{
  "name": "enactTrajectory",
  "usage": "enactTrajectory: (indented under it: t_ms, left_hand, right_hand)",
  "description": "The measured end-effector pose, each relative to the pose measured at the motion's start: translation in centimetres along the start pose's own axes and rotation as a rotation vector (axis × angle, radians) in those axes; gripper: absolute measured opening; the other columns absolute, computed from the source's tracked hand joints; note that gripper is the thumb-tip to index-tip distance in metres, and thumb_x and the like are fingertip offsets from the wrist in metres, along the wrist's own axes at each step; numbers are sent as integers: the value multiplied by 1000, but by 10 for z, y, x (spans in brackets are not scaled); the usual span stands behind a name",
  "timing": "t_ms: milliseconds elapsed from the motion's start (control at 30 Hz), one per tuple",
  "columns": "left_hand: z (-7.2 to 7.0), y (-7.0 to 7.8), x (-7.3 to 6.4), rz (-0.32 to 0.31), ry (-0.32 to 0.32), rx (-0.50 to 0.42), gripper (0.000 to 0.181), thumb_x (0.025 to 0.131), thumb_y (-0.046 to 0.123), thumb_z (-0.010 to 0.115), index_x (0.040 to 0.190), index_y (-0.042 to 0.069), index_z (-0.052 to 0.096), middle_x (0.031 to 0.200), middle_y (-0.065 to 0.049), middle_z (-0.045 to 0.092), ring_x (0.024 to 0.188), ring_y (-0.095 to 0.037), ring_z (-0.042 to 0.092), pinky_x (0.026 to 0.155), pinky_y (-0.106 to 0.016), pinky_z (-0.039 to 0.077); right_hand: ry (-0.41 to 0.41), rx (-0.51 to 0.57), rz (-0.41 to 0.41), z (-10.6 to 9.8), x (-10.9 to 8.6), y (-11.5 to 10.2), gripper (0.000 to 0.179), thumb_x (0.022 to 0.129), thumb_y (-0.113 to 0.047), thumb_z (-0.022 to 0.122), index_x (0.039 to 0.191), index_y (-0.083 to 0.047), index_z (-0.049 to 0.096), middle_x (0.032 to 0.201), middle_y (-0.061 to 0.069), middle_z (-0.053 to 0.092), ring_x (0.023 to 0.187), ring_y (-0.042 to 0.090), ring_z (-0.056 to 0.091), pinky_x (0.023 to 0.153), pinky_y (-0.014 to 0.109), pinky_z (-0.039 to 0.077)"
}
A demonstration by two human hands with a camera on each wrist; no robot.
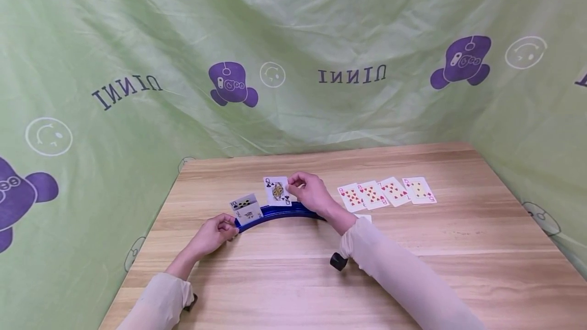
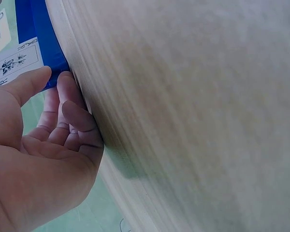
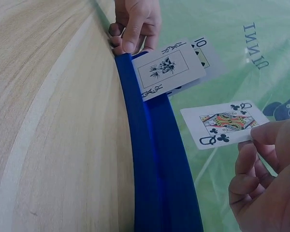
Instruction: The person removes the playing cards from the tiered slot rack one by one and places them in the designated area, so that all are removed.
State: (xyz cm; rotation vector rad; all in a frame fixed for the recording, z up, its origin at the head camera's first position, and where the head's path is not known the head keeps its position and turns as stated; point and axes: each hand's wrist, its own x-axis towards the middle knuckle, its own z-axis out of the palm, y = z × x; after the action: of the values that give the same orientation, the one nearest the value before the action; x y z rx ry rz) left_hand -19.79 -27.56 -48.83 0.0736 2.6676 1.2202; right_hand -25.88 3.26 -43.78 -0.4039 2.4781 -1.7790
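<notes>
A curved blue card holder [image 1: 275,211] lies on the wooden table. My left hand [image 1: 213,236] grips its left end, thumb on top and fingers below, as the left wrist view shows. Two cards stand in the holder beside that hand: a joker [image 3: 168,70] in front and a black ten [image 3: 201,55] behind it, partly covered. Between thumb and fingers my right hand [image 1: 312,193] pinches a queen of clubs [image 1: 276,191] by its edge. The queen is face toward me, to the right of the joker, and in the right wrist view it appears apart from the holder.
Right of the holder, several red-suit cards [image 1: 372,195] lie face up in an overlapping row, with a five of diamonds [image 1: 419,190] at its right end. Another white card [image 1: 365,218] is mostly hidden by my right forearm. Green printed cloth [image 1: 293,126] surrounds the table.
</notes>
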Motion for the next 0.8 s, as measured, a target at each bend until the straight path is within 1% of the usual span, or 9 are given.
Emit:
enactTrajectory:
  t_ms: [133,267,400,467,533,800]
  left_hand:
    - [0,-1,0,2,-5,1,24,90,10,68,112,1,61,87,-5,69,72,-10,58,64,-22,46]
    - [0,-2,-1,9,-8,-2,24,90,9,68,112,1,61,87,-5,69,73,-12,59,64,-22,46]
    - [0,-2,0,7,-5,-7,24,90,8,68,111,1,61,87,-6,69,73,-13,59,64,-22,47]
    - [-1,-2,0,6,-4,-7,24,90,8,68,112,1,61,88,-6,69,73,-13,60,65,-22,47]
    - [-1,-1,0,5,-6,-6,25,90,9,69,112,1,61,88,-6,69,74,-13,60,65,-22,47]
    - [-1,-1,1,-4,-10,-12,24,91,8,68,113,1,61,90,-7,69,76,-15,60,65,-23,48]
  right_hand:
    - [5,6,3,-3,-2,1,10,91,-12,70,99,-5,68,91,9,69,76,32,65,59,24,52]
    - [-3,13,13,-8,-6,-2,11,91,-11,69,100,-5,68,88,8,68,70,26,63,57,23,50]
    - [-15,29,16,-13,-8,-5,13,91,-10,69,102,-4,67,87,7,67,64,16,58,56,22,48]
    - [-20,43,19,-16,-9,-5,13,91,-9,68,103,-3,67,87,7,67,63,14,57,56,22,48]
    - [-23,49,23,-19,-10,-5,14,91,-10,68,103,-3,67,87,7,67,62,12,56,56,22,48]
    - [-18,64,41,-33,-15,-1,16,92,-10,68,106,-2,66,86,6,66,62,12,54,58,23,48]
